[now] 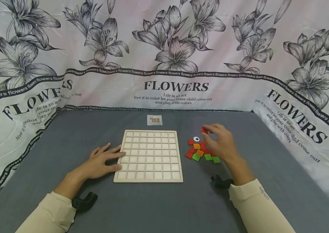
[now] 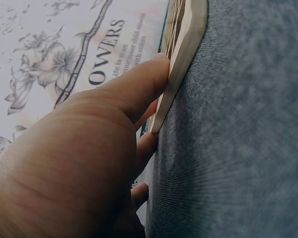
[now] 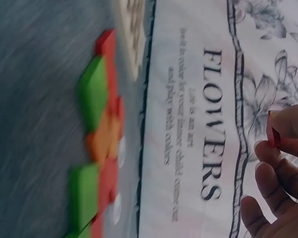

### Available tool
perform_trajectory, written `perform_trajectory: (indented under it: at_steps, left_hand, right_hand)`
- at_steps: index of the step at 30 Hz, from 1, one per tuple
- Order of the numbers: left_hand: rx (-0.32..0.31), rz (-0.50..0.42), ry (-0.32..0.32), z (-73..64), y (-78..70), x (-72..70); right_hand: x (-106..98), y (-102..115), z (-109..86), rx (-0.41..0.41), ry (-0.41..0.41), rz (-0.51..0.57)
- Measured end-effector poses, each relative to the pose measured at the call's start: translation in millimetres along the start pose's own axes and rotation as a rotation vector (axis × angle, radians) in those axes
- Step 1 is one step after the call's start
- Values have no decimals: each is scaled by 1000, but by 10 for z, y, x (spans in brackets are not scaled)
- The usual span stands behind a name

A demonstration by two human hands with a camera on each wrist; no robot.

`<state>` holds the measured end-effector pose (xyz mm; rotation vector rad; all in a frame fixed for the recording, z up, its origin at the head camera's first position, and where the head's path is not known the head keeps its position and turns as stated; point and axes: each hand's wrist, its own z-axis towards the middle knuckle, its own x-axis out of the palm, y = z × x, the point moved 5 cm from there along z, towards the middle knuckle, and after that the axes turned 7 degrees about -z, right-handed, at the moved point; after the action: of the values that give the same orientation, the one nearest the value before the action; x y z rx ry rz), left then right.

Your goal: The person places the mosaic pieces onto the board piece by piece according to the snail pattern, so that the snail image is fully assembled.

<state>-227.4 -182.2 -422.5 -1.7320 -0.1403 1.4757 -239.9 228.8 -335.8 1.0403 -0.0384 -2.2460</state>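
1. I see the left hand (image 1: 102, 162) spread, touching the left edge of a gridded wooden board (image 1: 149, 159) on the worktop (image 1: 152, 210).
2. The right hand (image 1: 222, 142) pinches a red tile (image 1: 203, 130), raised near loose coloured tiles (image 1: 200, 153) right of the board.
3. A small card (image 1: 154, 120) lies just beyond.

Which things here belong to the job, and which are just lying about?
Likely in the job:
red piece, pinched by the right hand
grid board, touched by the left hand
loose coloured tiles and the black-centred white disc

Seemingly just about:
picture card, untouched, though possibly a guide
printed curtain behind
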Motion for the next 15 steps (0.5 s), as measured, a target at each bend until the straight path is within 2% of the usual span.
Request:
perform_trajectory:
  at_steps: [9, 15]
  left_hand:
    - [5, 4, -10, -40, 5, -10]
    - [20, 1, -21, -17, -2, 7]
  right_hand:
    - [230, 396, 256, -24, 5, 103]
    - [452, 560, 364, -15, -2, 152]
